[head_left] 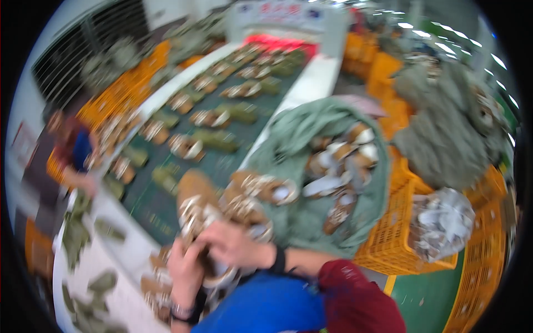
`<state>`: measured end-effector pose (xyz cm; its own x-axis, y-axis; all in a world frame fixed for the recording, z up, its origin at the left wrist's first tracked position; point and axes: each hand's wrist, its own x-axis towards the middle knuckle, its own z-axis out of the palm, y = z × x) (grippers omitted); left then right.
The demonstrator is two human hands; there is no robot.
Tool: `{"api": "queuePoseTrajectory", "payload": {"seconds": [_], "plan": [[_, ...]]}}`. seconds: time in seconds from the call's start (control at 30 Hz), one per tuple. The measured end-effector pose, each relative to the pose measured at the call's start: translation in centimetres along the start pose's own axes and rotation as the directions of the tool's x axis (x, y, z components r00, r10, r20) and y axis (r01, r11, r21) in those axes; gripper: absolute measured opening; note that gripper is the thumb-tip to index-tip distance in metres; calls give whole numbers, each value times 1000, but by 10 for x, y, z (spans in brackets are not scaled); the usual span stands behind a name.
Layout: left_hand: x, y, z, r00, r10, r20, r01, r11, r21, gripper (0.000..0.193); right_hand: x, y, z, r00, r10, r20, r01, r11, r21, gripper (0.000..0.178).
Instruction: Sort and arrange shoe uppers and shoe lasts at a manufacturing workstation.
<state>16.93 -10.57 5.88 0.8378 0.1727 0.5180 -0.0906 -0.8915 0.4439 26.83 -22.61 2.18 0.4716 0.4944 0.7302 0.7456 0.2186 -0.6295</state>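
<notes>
A tan shoe (197, 202) with white laces points away from me, its opening toward my body. My left hand (186, 265) is closed round the left side of its heel end. My right hand (236, 244) grips the shoe's opening from the right, fingers bent; blur hides the fingertips. Just beyond and right of it lie more laced tan shoes (264, 187), beside a green cloth (277, 144) that lines a container. Inside that cloth is a pile of tan and white shoes (344, 166). Other tan shoes (157, 288) sit by my left wrist.
A dark green conveyor belt (147, 205) carries rows of shoes and olive-green pieces (216, 140) toward a white machine with a red opening. Olive pieces lie on a white table (119, 252). At left works another person (75, 144). Orange crates (388, 238) stand right.
</notes>
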Motion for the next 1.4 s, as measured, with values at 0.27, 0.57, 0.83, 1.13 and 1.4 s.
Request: {"api": "queuePoseTrajectory", "payload": {"seconds": [0.27, 0.57, 0.83, 1.13, 1.4], "plan": [[-19, 0, -25, 994, 31, 108, -43, 993, 108, 25, 10, -2, -23, 982, 170, 88, -171, 985, 1, 37], [-20, -46, -38, 977, -156, -143, 178, 971, 159, 34, 42, -17, 15, 687, -134, 714, 293, 950, -104, 29], [-71, -48, -91, 837, -540, -92, 547, 828, 125, 38, 141, 119, 82, 517, 110, 849, 94, 978, -184, 32], [-161, -56, -117, 559, -758, -336, 827, 541, 154, 32, 157, 254, 227, 552, 306, 776, 55, 915, -400, 38], [-229, -78, -91, 439, -847, -299, 897, 393, 203, 45, 172, 261, 223, 320, 271, 908, 90, 945, -314, 41]]}}
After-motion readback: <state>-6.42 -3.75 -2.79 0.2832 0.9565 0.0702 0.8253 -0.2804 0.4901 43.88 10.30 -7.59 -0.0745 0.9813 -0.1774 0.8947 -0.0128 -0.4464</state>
